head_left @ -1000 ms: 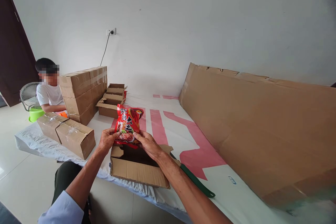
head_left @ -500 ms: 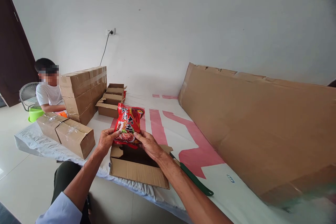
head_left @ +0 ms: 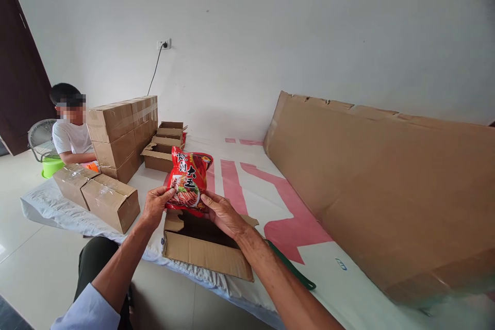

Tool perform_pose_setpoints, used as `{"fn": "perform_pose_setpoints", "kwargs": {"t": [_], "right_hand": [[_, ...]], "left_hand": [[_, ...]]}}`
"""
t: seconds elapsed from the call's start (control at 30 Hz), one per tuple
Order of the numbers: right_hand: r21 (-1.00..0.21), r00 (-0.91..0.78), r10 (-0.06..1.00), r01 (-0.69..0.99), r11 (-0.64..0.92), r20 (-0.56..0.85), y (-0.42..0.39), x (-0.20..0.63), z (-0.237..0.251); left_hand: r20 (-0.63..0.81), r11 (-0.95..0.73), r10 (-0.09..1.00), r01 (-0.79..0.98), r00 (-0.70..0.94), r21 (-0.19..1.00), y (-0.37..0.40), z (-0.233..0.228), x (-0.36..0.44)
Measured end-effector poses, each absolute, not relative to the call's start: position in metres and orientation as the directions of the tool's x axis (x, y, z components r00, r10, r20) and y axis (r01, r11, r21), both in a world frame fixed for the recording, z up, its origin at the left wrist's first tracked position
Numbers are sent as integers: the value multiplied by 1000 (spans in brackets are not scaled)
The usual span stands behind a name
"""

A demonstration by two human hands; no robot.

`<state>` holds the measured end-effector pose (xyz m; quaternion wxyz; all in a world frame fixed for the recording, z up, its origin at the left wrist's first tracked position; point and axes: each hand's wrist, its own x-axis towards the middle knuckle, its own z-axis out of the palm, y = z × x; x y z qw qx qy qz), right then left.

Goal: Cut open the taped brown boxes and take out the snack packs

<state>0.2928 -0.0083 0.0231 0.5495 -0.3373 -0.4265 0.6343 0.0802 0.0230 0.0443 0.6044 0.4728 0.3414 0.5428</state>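
I hold a red snack packet (head_left: pixel 188 179) upright by its lower edge, with my left hand (head_left: pixel 155 205) on its left corner and my right hand (head_left: pixel 219 213) on its right corner. The packet hangs just above an open cardboard box (head_left: pixel 204 247) that lies on a white and pink sheet (head_left: pixel 247 185) in front of me. The box's flaps are spread outward, and its inside is dark and partly hidden by my right arm.
A big flat cardboard sheet (head_left: pixel 386 185) leans against the wall on the right. Taped boxes (head_left: pixel 119 131) are stacked at the left, two sealed boxes (head_left: pixel 98 196) lie nearer, open boxes (head_left: pixel 164 147) behind. A seated person (head_left: pixel 69 131), a fan (head_left: pixel 40 139), a green strap (head_left: pixel 292 268).
The packet and both hands have risen slightly and tipped a little to the right. Nothing else has moved.
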Motion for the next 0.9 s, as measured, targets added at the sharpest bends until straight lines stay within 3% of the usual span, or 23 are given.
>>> {"fn": "perform_pose_setpoints", "kwargs": {"t": [0.27,0.33,0.43,0.53,0.6,0.77,0.9], "right_hand": [[-903,-71,989,-421,86,128,-11,288,28],[-889,15,987,-433,148,158,-10,290,30],[-888,169,962,-378,263,213,-10,306,36],[-912,284,918,-221,345,278,-14,331,43],[-924,351,883,-103,368,312,-18,350,47],[-940,463,819,186,285,339,-27,390,44],[-926,476,809,311,212,345,-28,411,33]], "left_hand": [[174,-106,955,-270,242,957,15,63,82],[227,-184,934,-173,274,967,8,65,78],[288,-355,887,134,362,925,-9,65,70],[242,-529,799,452,551,718,-27,62,64],[155,-650,702,536,695,539,-36,59,64],[-70,-811,551,553,832,191,-43,53,79],[-73,-851,522,524,850,23,-27,53,87]]}}
